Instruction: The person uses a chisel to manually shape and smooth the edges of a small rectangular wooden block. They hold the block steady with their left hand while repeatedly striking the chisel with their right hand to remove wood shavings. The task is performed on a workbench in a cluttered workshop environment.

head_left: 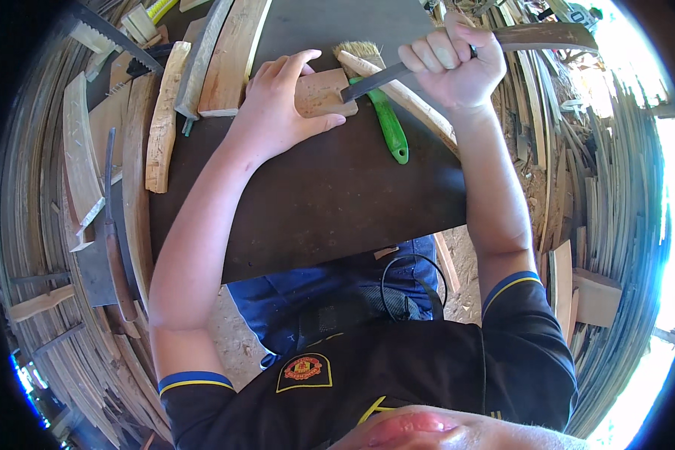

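My left hand (274, 105) is wrapped round a small flat wooden block (324, 88) on the dark tabletop, its thumb along the near edge and its fingers over the far side. In my right fist is a chisel (386, 79); its brown wooden handle sticks out to the right of the hand, and its flat metal blade points left. The blade's tip meets the block's right end. Just right of the block lies a brush (390, 126) with a green handle and pale bristles. A pale wooden stick (409, 97) crosses over the brush, beneath the chisel.
Wooden boards (236, 56) and a rough wood strip (169, 120) lie on the table's left. A toothed saw blade (116, 34) is at the far left. Lower down rests a long narrow tool with a wooden handle (118, 270). Stacked wood strips (615, 187) surround the table (315, 202).
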The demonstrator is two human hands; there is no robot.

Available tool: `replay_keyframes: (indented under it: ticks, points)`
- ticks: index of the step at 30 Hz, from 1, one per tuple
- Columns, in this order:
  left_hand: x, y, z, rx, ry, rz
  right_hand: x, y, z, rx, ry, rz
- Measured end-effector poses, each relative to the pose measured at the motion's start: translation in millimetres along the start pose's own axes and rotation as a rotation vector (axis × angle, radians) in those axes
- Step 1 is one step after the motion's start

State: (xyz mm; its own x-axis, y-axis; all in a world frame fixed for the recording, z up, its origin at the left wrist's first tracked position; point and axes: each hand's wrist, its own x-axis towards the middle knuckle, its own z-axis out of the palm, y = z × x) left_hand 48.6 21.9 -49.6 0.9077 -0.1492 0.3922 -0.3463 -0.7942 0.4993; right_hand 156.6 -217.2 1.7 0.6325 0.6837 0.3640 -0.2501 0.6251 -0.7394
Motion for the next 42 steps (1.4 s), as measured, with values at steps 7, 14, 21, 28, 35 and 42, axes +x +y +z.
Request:
replay_keyframes:
  ticks: [7,14,21,28,35,42]
  points:
    - [-1.3,-2.0,-0.8,0.017,-0.012,0.01,4.9,18.8,9.8,0.011,0.013,0.022]
    - [-1.1,-1.1,3.5,0.027,0.031,0.04,1.2,16.8,11.5,0.046,0.118,-0.002]
    - [-1.0,-2.2,5.7,0.091,0.058,0.014,0.1,5.0,8.1,0.004,0.132,0.001]
    - [-3.4,9.4,5.8,0.158,0.02,-0.034,2.9,25.7,15.7,0.037,0.158,-0.01]
    - [-4.2,10.5,4.9,0.158,0.038,-0.029,-0.7,6.0,8.3,0.027,0.222,-0.004]
    - [-2.4,6.2,6.2,0.129,0.061,0.003,6.3,22.4,23.5,0.053,0.121,0.027]
